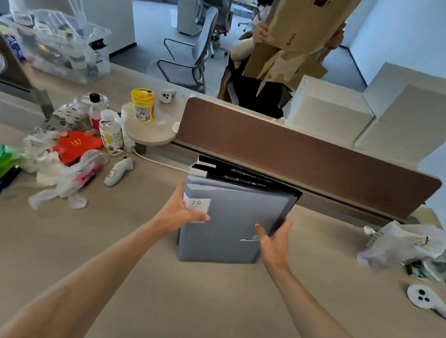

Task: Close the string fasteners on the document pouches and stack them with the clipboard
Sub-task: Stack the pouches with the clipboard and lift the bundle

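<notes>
A stack of grey-blue document pouches stands on its lower edge on the desk, tilted back toward the brown divider. The front pouch carries a white label reading 20 and a string fastener near its right edge. A black board, probably the clipboard, shows behind the pouches at the top. My left hand grips the stack's left edge over the label. My right hand holds the right edge, partly covering the string fastener.
Bottles, a yellow jar and crumpled plastic bags crowd the desk's left. More bags and a white round device lie at right. The brown divider runs behind the stack. A person behind it holds a cardboard box.
</notes>
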`<action>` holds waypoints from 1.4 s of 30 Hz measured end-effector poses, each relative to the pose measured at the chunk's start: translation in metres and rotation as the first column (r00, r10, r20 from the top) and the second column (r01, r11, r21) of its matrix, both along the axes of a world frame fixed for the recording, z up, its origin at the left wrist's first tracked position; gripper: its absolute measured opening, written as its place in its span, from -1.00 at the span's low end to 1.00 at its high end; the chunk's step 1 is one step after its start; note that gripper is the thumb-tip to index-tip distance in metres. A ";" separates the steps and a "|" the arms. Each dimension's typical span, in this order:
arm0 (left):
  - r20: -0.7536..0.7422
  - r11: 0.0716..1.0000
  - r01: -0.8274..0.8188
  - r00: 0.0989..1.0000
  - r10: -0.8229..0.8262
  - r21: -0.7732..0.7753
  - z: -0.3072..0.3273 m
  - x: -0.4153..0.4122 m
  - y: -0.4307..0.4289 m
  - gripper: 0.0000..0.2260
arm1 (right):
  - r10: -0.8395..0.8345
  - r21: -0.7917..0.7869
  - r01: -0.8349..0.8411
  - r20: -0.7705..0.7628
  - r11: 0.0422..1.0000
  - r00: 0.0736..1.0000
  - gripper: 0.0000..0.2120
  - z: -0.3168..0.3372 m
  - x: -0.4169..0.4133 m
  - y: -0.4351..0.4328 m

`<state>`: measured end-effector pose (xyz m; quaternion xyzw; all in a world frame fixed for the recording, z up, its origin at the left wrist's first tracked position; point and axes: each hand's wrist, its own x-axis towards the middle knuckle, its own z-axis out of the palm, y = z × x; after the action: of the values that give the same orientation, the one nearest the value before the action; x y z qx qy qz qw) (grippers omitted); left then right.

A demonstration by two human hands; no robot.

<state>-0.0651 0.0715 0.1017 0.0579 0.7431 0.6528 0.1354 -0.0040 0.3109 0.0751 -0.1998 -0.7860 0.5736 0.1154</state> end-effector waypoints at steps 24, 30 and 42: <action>-0.108 0.947 0.132 0.980 -0.170 -0.292 -0.045 -0.041 0.009 -0.22 | -0.266 0.047 0.264 0.041 0.963 0.963 -0.50 -0.039 0.016 -0.013; -0.165 0.892 -0.007 0.983 -0.076 -0.453 -0.027 -0.020 0.035 -0.34 | -0.411 0.197 0.387 0.095 0.901 0.907 -0.54 -0.027 0.014 -0.001; -0.069 0.902 0.037 0.995 -0.074 -0.431 -0.043 0.028 0.172 -0.37 | -0.337 0.175 0.303 0.218 0.937 0.916 -0.40 -0.031 0.064 0.133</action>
<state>-0.0371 0.2438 0.0588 0.0750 0.8714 0.4665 0.1323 0.0597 0.4444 0.0438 -0.3866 -0.7883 0.4624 0.1238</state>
